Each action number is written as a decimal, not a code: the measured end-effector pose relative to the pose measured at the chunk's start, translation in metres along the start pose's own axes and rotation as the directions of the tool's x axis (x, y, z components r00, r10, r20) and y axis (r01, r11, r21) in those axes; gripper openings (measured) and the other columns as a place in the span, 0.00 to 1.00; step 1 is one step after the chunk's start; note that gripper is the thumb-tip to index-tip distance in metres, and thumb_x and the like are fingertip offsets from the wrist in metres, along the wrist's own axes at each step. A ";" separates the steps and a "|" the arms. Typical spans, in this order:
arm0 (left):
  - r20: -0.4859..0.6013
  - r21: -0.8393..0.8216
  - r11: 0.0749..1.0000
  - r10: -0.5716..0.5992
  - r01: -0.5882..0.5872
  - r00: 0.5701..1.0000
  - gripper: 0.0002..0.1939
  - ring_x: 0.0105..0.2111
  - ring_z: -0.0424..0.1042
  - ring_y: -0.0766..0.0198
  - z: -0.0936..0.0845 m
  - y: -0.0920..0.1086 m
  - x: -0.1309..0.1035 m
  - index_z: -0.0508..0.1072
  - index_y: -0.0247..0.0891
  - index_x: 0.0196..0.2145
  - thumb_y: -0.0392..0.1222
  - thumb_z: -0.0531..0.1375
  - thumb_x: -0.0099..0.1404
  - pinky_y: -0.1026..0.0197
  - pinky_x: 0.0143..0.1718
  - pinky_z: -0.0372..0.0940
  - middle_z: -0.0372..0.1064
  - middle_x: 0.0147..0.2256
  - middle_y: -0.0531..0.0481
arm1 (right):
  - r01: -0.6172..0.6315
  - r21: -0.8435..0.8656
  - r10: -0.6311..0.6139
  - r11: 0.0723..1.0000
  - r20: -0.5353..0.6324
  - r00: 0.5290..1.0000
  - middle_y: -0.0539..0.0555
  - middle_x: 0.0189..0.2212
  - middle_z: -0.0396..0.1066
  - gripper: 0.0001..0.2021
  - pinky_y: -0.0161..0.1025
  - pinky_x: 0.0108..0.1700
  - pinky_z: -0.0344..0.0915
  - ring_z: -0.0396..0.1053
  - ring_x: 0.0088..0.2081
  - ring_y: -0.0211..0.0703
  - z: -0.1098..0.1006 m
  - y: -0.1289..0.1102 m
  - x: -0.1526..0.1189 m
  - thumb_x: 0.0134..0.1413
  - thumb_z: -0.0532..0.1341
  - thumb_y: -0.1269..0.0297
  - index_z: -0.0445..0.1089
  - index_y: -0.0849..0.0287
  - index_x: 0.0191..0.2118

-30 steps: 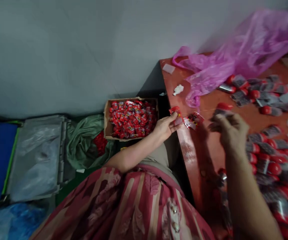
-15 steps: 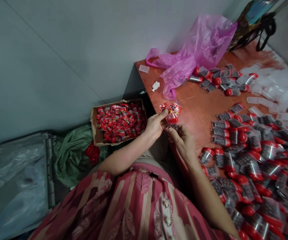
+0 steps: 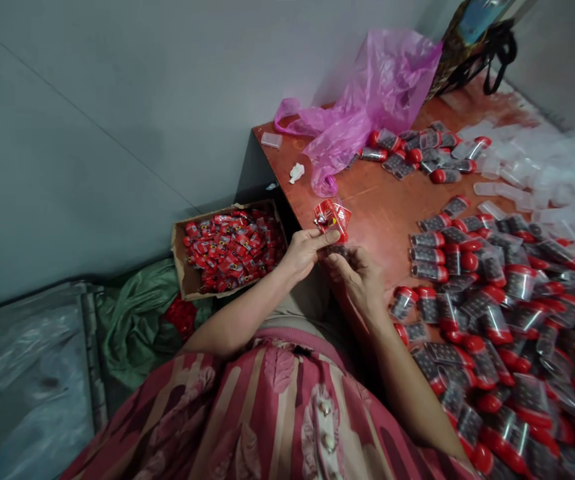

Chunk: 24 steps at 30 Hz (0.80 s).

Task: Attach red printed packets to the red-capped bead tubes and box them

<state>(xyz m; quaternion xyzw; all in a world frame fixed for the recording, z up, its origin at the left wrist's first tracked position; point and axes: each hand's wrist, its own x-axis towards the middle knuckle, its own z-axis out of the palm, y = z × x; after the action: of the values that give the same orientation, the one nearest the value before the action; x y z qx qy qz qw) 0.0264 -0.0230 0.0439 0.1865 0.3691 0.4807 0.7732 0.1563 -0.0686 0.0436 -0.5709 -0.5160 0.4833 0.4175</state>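
Observation:
In front of my waist, at the table's left edge, my left hand [image 3: 310, 252] pinches a red printed packet [image 3: 333, 217], thumb on top. Shiny red wrapping spreads out above the thumb. My right hand [image 3: 360, 275] is closed at the lower end of the same piece, where a small clear case with a dark dotted body [image 3: 338, 251] partly shows. The fingers of both hands cover much of it, so how case and packet join cannot be made out. Left of my left hand stands a cardboard box [image 3: 183, 267] full of small red wrapped pieces [image 3: 234, 250].
Many red-capped dotted cases [image 3: 487, 310] cover the right side of the orange-red table [image 3: 372, 213]. Clear plastic pieces [image 3: 557, 167] are heaped behind them. A pink plastic bag [image 3: 367, 100] lies at the back edge. Green cloth [image 3: 140, 320] and a grey plastic-covered stack [image 3: 32, 380] are at left.
My left thumb has slid down and right over the packet, closer to my right hand. The whole view has shifted slightly, moving the table and box leftward in the picture.

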 end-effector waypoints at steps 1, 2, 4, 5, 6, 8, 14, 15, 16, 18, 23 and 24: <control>0.036 0.030 0.999 -0.022 0.021 0.999 0.18 0.21 0.68 0.69 -0.002 0.002 0.000 0.73 0.28 0.25 0.45 0.72 0.42 0.65 0.26 0.63 0.71 0.23 0.49 | -0.024 0.048 0.023 0.999 0.021 1.000 0.47 0.23 0.69 0.13 0.33 0.24 0.65 0.67 0.21 0.35 0.000 -0.002 0.001 0.50 0.63 0.53 0.67 0.58 0.33; 0.078 0.064 0.997 -0.050 0.045 0.996 0.18 0.21 0.68 0.68 -0.004 0.005 -0.001 0.74 0.27 0.25 0.46 0.71 0.43 0.64 0.25 0.63 0.71 0.23 0.47 | -0.052 0.104 0.049 0.993 0.038 0.998 0.47 0.22 0.69 0.13 0.33 0.22 0.64 0.66 0.20 0.35 0.000 -0.004 0.002 0.49 0.64 0.53 0.67 0.58 0.32; 0.161 0.126 0.988 -0.104 0.085 0.981 0.19 0.21 0.69 0.66 -0.007 0.009 -0.001 0.75 0.26 0.27 0.47 0.71 0.45 0.62 0.25 0.63 0.71 0.24 0.45 | -0.105 0.205 0.087 0.973 0.096 0.992 0.47 0.20 0.68 0.13 0.32 0.19 0.62 0.65 0.18 0.34 0.001 -0.007 0.004 0.48 0.65 0.53 0.67 0.58 0.30; 0.188 0.145 0.985 -0.124 0.098 0.974 0.19 0.21 0.69 0.65 -0.009 0.011 0.000 0.75 0.26 0.27 0.47 0.70 0.46 0.61 0.26 0.64 0.71 0.24 0.45 | -0.118 0.229 0.096 0.966 0.106 0.990 0.46 0.19 0.68 0.13 0.31 0.19 0.61 0.64 0.17 0.33 0.001 -0.007 0.004 0.47 0.65 0.54 0.67 0.59 0.29; 0.199 0.154 0.982 -0.137 0.107 0.970 0.19 0.22 0.69 0.65 -0.010 0.011 0.001 0.75 0.26 0.27 0.47 0.70 0.46 0.61 0.26 0.64 0.71 0.24 0.45 | -0.116 0.233 0.096 0.965 0.097 0.991 0.46 0.19 0.68 0.13 0.31 0.19 0.61 0.64 0.17 0.33 0.001 -0.007 0.004 0.47 0.65 0.55 0.67 0.59 0.29; 0.184 0.150 0.982 -0.144 0.117 0.972 0.18 0.22 0.69 0.67 -0.010 0.011 0.002 0.74 0.27 0.25 0.45 0.71 0.44 0.62 0.27 0.65 0.71 0.23 0.47 | -0.078 0.184 0.071 0.980 0.042 0.997 0.46 0.20 0.68 0.11 0.31 0.20 0.62 0.64 0.18 0.32 0.002 -0.005 0.002 0.48 0.65 0.56 0.68 0.59 0.30; 0.151 0.072 0.992 -0.115 0.105 0.982 0.18 0.22 0.69 0.65 0.001 0.013 -0.002 0.76 0.27 0.29 0.46 0.70 0.46 0.63 0.24 0.63 0.73 0.26 0.42 | -0.030 0.133 0.027 0.991 0.029 0.999 0.45 0.19 0.66 0.11 0.30 0.18 0.60 0.62 0.17 0.31 0.003 -0.010 0.005 0.50 0.64 0.55 0.68 0.59 0.30; 0.168 0.072 0.991 -0.120 0.109 0.979 0.19 0.22 0.70 0.64 0.001 0.014 -0.003 0.77 0.27 0.30 0.47 0.70 0.46 0.63 0.24 0.63 0.74 0.26 0.42 | -0.067 0.188 0.052 0.980 0.084 0.995 0.46 0.18 0.67 0.12 0.30 0.16 0.58 0.61 0.15 0.31 0.002 -0.011 0.006 0.49 0.64 0.55 0.67 0.59 0.28; 0.191 0.082 0.990 -0.129 0.116 0.973 0.20 0.22 0.70 0.64 0.001 0.016 -0.003 0.77 0.27 0.31 0.47 0.70 0.45 0.62 0.24 0.63 0.74 0.26 0.42 | -0.104 0.238 0.074 0.966 0.134 0.988 0.46 0.19 0.67 0.13 0.29 0.15 0.57 0.60 0.14 0.30 0.001 -0.012 0.008 0.48 0.64 0.54 0.67 0.59 0.27; 0.239 0.127 0.983 -0.161 0.133 0.958 0.19 0.21 0.70 0.64 -0.002 0.019 -0.003 0.76 0.27 0.30 0.45 0.70 0.44 0.62 0.24 0.64 0.73 0.24 0.44 | -0.141 0.280 0.091 0.950 0.185 0.979 0.47 0.20 0.69 0.14 0.29 0.14 0.56 0.60 0.14 0.30 0.000 -0.013 0.009 0.47 0.65 0.54 0.66 0.59 0.26; 0.239 0.148 0.977 -0.185 0.152 0.953 0.15 0.22 0.69 0.66 -0.011 0.014 -0.001 0.75 0.27 0.26 0.42 0.70 0.45 0.63 0.26 0.65 0.71 0.23 0.46 | -0.035 0.150 0.033 0.988 0.019 0.999 0.45 0.18 0.66 0.11 0.29 0.18 0.61 0.63 0.17 0.31 0.006 -0.008 0.003 0.48 0.65 0.56 0.69 0.59 0.30; 0.229 0.138 0.980 -0.171 0.142 0.958 0.15 0.21 0.69 0.66 -0.011 0.011 -0.002 0.74 0.27 0.26 0.42 0.70 0.46 0.63 0.25 0.65 0.70 0.23 0.47 | -0.034 0.168 0.038 0.985 -0.021 0.999 0.45 0.19 0.67 0.11 0.29 0.19 0.61 0.64 0.18 0.32 0.008 -0.006 0.001 0.48 0.66 0.56 0.70 0.59 0.32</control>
<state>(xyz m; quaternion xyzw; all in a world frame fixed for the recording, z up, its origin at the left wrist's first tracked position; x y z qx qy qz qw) 0.0112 -0.0204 0.0446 0.2596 0.3148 0.3687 0.8352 0.1472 -0.0668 0.0482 -0.5489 -0.4581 0.5255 0.4612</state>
